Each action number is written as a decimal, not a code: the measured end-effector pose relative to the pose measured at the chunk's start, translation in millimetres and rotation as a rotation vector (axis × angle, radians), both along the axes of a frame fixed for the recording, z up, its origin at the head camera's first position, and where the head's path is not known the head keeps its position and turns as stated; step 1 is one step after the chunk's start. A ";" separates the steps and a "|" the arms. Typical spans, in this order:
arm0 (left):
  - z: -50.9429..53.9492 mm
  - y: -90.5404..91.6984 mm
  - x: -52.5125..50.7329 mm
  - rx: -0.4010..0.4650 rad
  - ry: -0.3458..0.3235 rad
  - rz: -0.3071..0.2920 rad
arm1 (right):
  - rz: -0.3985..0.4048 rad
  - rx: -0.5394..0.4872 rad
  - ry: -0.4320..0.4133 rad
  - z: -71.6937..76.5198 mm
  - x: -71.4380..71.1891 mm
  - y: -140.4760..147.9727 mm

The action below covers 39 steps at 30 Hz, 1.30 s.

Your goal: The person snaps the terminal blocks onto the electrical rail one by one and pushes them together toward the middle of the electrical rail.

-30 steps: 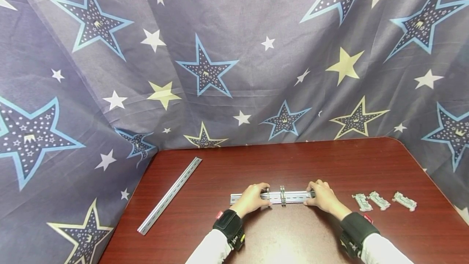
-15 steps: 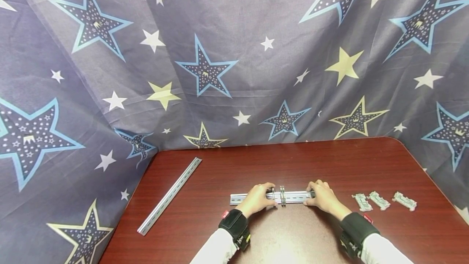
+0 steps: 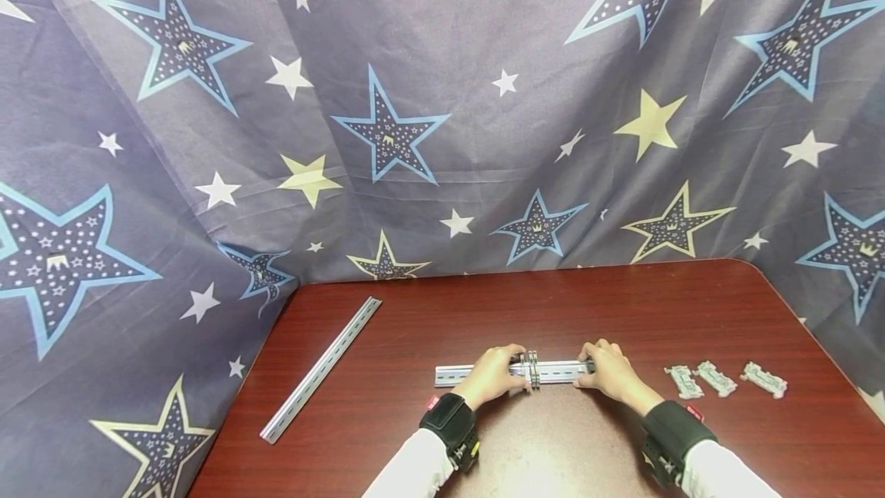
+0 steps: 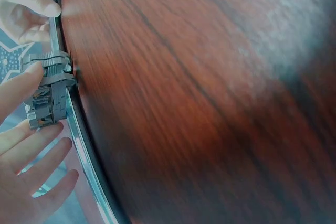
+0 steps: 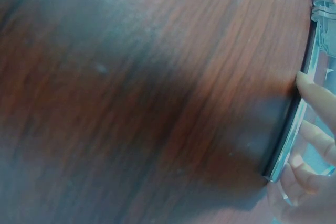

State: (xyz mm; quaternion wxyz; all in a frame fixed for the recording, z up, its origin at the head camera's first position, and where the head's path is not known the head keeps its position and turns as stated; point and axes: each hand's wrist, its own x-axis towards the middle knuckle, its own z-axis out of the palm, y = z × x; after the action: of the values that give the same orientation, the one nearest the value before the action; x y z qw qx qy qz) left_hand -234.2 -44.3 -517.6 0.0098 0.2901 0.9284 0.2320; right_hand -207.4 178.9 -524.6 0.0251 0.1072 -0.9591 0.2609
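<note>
Silver metal DIN rail [image 3: 557,372] lies crosswise on a reddish-brown, wood-grained worktop [image 3: 622,306], with both my hands upon it. With my left hand [image 3: 492,375] I pinch a grey terminal block [image 4: 50,103] on the rail between thumb and fingertips, my outer fingers spread loose, just beside a narrow upright cluster of blocks [image 3: 533,370]. My right hand [image 3: 608,370], fingers bent and thumb opposed, grips the rail near its right end. Three loose terminal blocks [image 3: 716,379] lie farther to my right, while a second slotted rail [image 3: 321,369] rests diagonally at left. Behind the worktop hangs a grey-blue, star-printed cloth [image 3: 442,37]; black straps [image 3: 677,429] circle my wrists.
</note>
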 end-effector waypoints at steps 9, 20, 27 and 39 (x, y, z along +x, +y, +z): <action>-1.3 3.5 1.4 0.008 0.015 -0.001 | -0.002 -0.001 0.010 -1.4 -1.0 0.2; -2.4 6.3 3.5 -0.008 0.043 -0.018 | 0.001 0.000 0.012 -2.6 0.0 0.6; -0.8 4.8 7.3 -0.027 0.047 -0.023 | 0.009 0.007 0.021 -2.2 1.0 -0.2; -5.3 -31.7 8.1 -0.010 0.125 -0.080 | 0.006 0.018 -0.011 1.6 4.1 -2.3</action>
State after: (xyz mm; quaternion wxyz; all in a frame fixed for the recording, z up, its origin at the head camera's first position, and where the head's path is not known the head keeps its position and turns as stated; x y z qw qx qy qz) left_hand -226.1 -76.0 -522.9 -0.0377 0.3410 0.9160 0.2081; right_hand -203.3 176.6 -523.0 0.0180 0.1087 -0.9612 0.2530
